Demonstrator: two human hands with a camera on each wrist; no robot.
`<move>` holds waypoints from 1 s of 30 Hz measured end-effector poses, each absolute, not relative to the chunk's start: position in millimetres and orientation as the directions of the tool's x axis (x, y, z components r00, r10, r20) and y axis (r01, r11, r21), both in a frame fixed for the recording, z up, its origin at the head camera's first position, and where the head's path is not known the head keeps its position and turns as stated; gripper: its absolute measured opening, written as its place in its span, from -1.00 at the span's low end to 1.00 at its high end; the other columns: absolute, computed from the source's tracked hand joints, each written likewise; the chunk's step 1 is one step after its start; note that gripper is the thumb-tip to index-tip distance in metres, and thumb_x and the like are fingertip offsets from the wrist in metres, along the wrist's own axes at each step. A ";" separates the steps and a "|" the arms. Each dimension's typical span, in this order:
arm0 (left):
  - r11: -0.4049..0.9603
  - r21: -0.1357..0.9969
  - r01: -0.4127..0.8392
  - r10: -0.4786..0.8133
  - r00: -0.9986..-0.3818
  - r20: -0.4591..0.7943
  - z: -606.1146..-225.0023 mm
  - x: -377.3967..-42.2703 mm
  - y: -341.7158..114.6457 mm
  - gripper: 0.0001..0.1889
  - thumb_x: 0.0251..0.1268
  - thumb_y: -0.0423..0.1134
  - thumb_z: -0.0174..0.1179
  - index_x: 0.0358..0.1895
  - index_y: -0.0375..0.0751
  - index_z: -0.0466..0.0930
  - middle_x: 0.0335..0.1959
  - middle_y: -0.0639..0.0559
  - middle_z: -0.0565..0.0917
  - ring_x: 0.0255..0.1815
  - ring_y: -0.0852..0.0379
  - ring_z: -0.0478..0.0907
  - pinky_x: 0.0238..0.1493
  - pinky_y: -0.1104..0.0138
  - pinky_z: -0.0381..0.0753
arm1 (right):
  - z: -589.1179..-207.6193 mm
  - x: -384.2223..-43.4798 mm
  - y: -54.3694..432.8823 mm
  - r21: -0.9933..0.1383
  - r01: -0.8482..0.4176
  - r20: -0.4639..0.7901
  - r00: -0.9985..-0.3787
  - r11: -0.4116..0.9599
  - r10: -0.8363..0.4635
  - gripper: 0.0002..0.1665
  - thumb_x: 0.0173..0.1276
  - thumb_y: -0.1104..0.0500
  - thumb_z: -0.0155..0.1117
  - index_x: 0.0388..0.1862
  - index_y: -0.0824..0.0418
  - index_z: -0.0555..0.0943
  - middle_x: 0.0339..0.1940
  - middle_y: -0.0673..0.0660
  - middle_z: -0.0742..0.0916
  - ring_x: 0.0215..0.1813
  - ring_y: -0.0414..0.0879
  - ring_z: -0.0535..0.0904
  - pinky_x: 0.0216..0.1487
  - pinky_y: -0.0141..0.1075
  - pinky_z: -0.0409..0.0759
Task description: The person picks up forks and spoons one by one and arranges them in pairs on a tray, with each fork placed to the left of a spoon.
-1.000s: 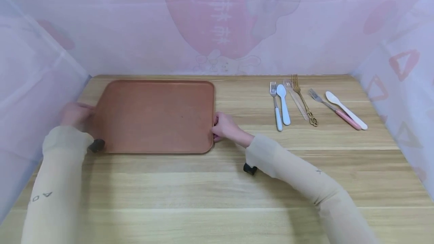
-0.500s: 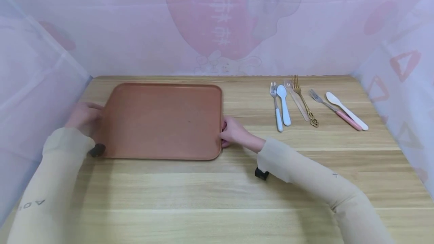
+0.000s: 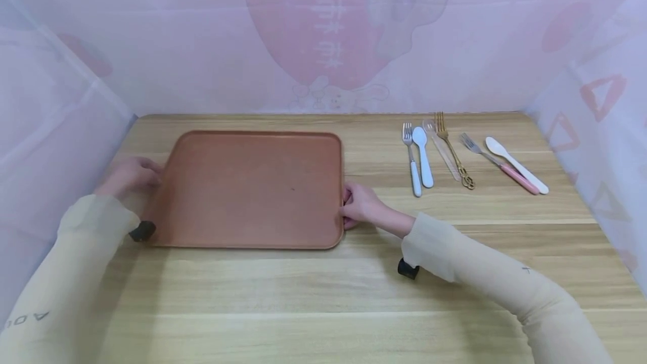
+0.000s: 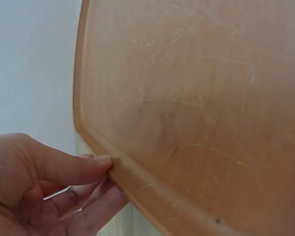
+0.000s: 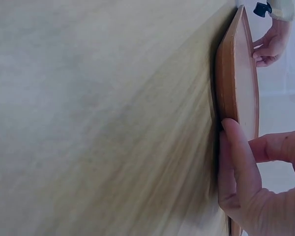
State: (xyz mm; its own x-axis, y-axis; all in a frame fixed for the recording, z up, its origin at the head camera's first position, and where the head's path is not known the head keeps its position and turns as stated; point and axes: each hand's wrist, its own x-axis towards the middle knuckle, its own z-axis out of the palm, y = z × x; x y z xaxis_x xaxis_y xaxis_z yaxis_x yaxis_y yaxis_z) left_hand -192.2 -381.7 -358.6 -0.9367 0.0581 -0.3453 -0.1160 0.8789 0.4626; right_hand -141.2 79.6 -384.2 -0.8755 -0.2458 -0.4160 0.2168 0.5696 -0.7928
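Observation:
A brown rectangular tray (image 3: 247,190) with rounded corners and a low raised rim lies over the left half of the table. At its left edge my left hand (image 3: 130,174) grips the rim; in the left wrist view the thumb presses on top of the tray (image 4: 196,113) rim and the fingers lie beneath. My right hand (image 3: 363,204) pinches the opposite short edge. In the right wrist view, thumb and fingers meet around the tray's side wall (image 5: 227,78), low over the tabletop. Whether the tray touches the table everywhere cannot be told.
To the right on the wooden table (image 3: 283,296) lie a blue-handled fork (image 3: 415,176), a light blue spoon (image 3: 425,167), a clear plastic fork (image 3: 445,155), a gold fork (image 3: 455,156), a pink-handled fork (image 3: 515,176) and a white spoon (image 3: 520,167). Printed cloth walls (image 3: 177,60) surround the table.
The tray has shifted right and toward the person, both hands moving along with it at its two short edges. The cutlery has stayed in place.

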 end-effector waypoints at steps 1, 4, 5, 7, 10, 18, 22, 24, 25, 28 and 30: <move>0.872 0.473 -0.127 0.062 -0.929 -0.364 -358.9 -191.8 -381.2 -0.52 0.08 -0.26 0.14 0.03 -0.55 0.40 -0.16 -0.33 0.60 -0.11 -0.21 0.51 -0.09 0.10 0.41 | -384.2 -140.3 80.5 -0.791 0.218 -0.417 -0.876 0.572 -0.243 -0.75 0.01 0.53 0.16 -0.40 0.37 0.30 -0.65 0.16 0.55 -0.70 -0.06 0.58 -0.59 -0.29 0.65; 0.855 0.497 -0.148 0.078 -0.911 -0.405 -360.0 -191.0 -378.8 -0.53 0.11 -0.29 0.10 0.04 -0.59 0.34 -0.14 -0.37 0.57 -0.15 -0.18 0.54 -0.08 0.05 0.45 | -384.4 -137.8 83.6 -0.794 0.226 -0.420 -0.876 0.565 -0.240 -0.75 0.01 0.52 0.16 -0.39 0.38 0.32 -0.62 0.15 0.54 -0.68 -0.06 0.58 -0.58 -0.29 0.65; 0.851 0.503 -0.151 0.084 -0.907 -0.413 -360.3 -190.7 -377.5 -0.53 0.12 -0.31 0.09 0.04 -0.62 0.32 -0.13 -0.40 0.55 -0.16 -0.19 0.54 -0.08 0.03 0.45 | -384.5 -136.9 84.9 -0.793 0.225 -0.418 -0.877 0.567 -0.236 -0.75 0.01 0.51 0.17 -0.38 0.37 0.32 -0.61 0.15 0.53 -0.68 -0.07 0.59 -0.58 -0.29 0.65; 0.850 0.508 -0.140 0.098 -0.905 -0.413 -360.8 -190.2 -374.6 -0.54 0.11 -0.34 0.06 0.01 -0.66 0.30 -0.12 -0.48 0.50 -0.17 -0.22 0.52 -0.09 0.00 0.47 | -384.6 -135.0 87.5 -0.792 0.218 -0.410 -0.882 0.570 -0.231 -0.76 0.01 0.51 0.16 -0.39 0.36 0.32 -0.59 0.14 0.54 -0.67 -0.06 0.59 -0.59 -0.30 0.65; 0.847 0.515 -0.134 0.105 -0.907 -0.408 -361.1 -190.0 -370.5 -0.56 0.06 -0.38 0.06 -0.03 -0.70 0.30 -0.19 -0.49 0.49 -0.25 -0.16 0.54 -0.16 0.08 0.54 | -383.6 -132.1 91.8 -0.791 0.204 -0.400 -0.886 0.577 -0.235 -0.77 0.01 0.50 0.15 -0.39 0.35 0.32 -0.56 0.15 0.54 -0.64 -0.06 0.60 -0.59 -0.29 0.65; 0.819 0.544 -0.184 0.111 -0.878 -0.465 -362.7 -191.5 -361.5 -0.65 -0.02 -0.42 0.08 -0.17 -0.65 0.34 -0.41 -0.17 0.56 -0.41 0.09 0.56 -0.35 0.27 0.61 | -384.7 -125.7 105.9 -0.799 0.214 -0.408 -0.880 0.563 -0.244 -0.77 0.00 0.50 0.15 -0.39 0.38 0.33 -0.59 0.17 0.54 -0.66 -0.07 0.59 -0.57 -0.27 0.66; 0.763 0.601 -0.238 0.120 -0.861 -0.494 -362.6 -190.2 -355.0 -0.68 -0.04 -0.48 0.09 -0.22 -0.65 0.29 -0.46 -0.10 0.51 -0.47 0.15 0.54 -0.37 0.31 0.63 | -384.5 -121.5 112.3 -0.796 0.211 -0.410 -0.877 0.568 -0.249 -0.77 0.01 0.49 0.17 -0.38 0.37 0.33 -0.56 0.18 0.54 -0.64 -0.08 0.59 -0.57 -0.27 0.66; 0.730 0.631 -0.262 0.130 -0.853 -0.505 -362.8 -188.6 -351.7 -0.67 -0.03 -0.50 0.10 -0.21 -0.66 0.26 -0.45 -0.11 0.50 -0.48 0.16 0.55 -0.35 0.31 0.65 | -383.7 -118.6 115.3 -0.791 0.218 -0.416 -0.876 0.571 -0.242 -0.76 0.01 0.49 0.18 -0.37 0.37 0.34 -0.54 0.19 0.55 -0.62 -0.09 0.58 -0.57 -0.26 0.66; 0.721 0.641 -0.264 0.139 -0.851 -0.507 -363.0 -187.4 -350.3 -0.67 -0.03 -0.51 0.09 -0.20 -0.65 0.24 -0.45 -0.11 0.50 -0.49 0.16 0.55 -0.36 0.31 0.65 | -384.0 -117.1 117.1 -0.791 0.220 -0.418 -0.876 0.571 -0.241 -0.76 0.02 0.49 0.18 -0.37 0.37 0.34 -0.53 0.19 0.56 -0.62 -0.09 0.58 -0.57 -0.26 0.66; 0.701 0.663 -0.263 0.161 -0.847 -0.506 -364.1 -183.9 -346.5 -0.68 -0.01 -0.52 0.09 -0.20 -0.65 0.21 -0.44 -0.11 0.48 -0.51 0.15 0.54 -0.38 0.31 0.65 | -384.9 -113.3 123.2 -0.792 0.225 -0.420 -0.875 0.568 -0.239 -0.76 0.02 0.50 0.16 -0.36 0.37 0.34 -0.51 0.21 0.57 -0.61 -0.09 0.58 -0.56 -0.26 0.66; 0.693 0.671 -0.264 0.175 -0.842 -0.511 -365.3 -182.1 -343.8 -0.68 0.00 -0.53 0.07 -0.20 -0.64 0.20 -0.43 -0.11 0.48 -0.52 0.15 0.55 -0.39 0.30 0.66 | -385.3 -111.2 127.6 -0.796 0.230 -0.424 -0.872 0.560 -0.244 -0.76 0.03 0.51 0.14 -0.35 0.37 0.33 -0.49 0.22 0.57 -0.60 -0.08 0.58 -0.54 -0.25 0.66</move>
State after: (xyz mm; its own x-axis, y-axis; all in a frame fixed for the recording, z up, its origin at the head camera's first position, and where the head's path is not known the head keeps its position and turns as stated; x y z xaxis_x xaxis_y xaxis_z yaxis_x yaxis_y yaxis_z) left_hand -182.1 -343.8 -365.3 -0.8415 0.1745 -0.5113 -0.2637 0.6932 0.6707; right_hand -111.2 127.6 -385.3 -0.8723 -0.2443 -0.4237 0.2296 0.5603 -0.7958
